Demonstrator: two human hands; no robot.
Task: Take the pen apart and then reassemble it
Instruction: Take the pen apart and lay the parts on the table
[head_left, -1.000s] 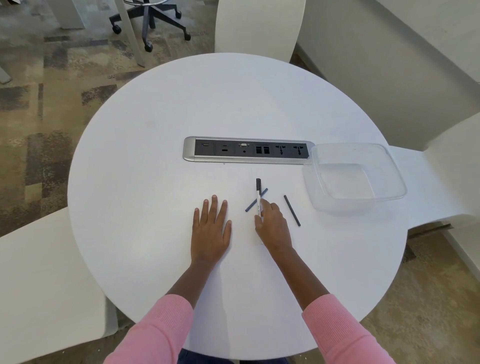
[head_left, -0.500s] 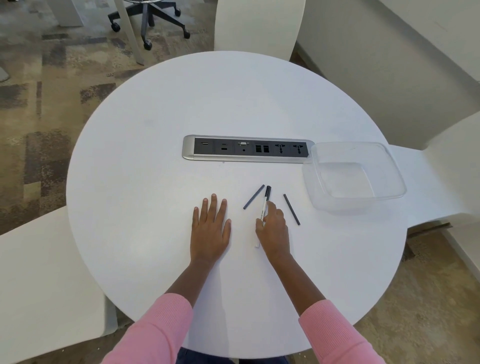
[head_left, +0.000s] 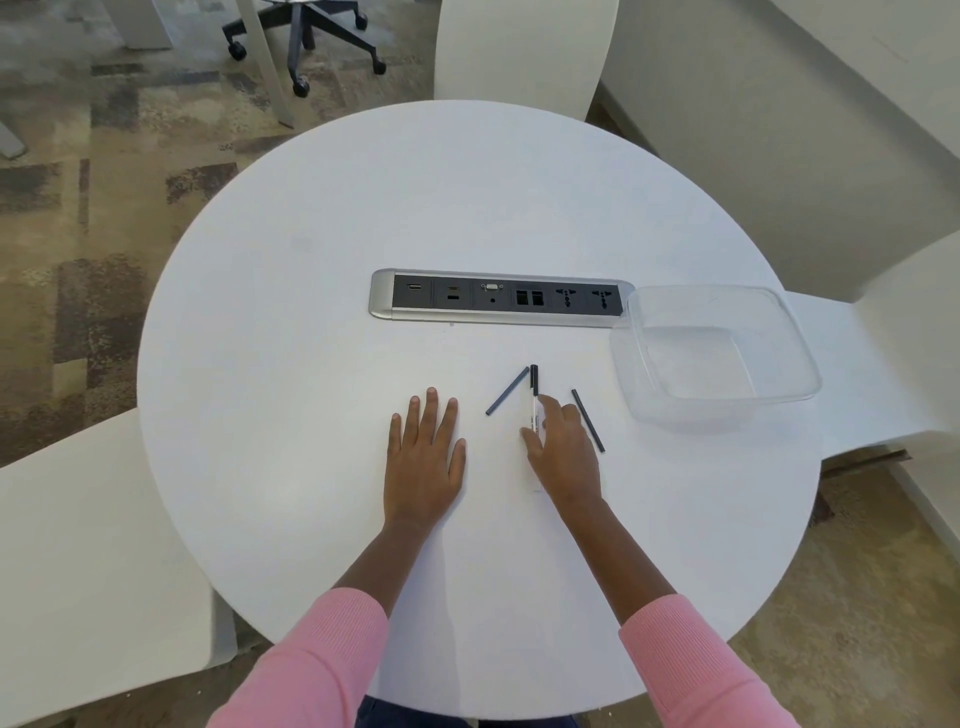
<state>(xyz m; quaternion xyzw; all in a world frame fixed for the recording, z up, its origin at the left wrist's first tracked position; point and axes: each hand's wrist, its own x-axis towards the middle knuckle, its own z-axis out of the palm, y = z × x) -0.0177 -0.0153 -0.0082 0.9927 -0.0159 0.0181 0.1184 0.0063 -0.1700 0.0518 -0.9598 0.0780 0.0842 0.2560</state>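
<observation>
Fingers (head_left: 548, 410) of your right hand (head_left: 563, 457) rest closed on the slim white pen body with a black tip (head_left: 533, 400), lying on the round white bench (head_left: 322, 415); your left hand (head_left: 423, 457) lies flat, fingers apart. Beside that pen body lie two loose dark grey rods, one left (head_left: 507, 391), one right (head_left: 588, 420), so disassembly looks done and reassembly remains.

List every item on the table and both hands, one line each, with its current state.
pen: lying flat, black cap on, right hand over its near part
left dark stick: loose on the table, angled, untouched
right dark stick: loose, beside the right hand
clear container: upright, empty, no lid
socket strip: nothing plugged in
left hand: flat, palm down, empty
right hand: resting on the pen
</observation>
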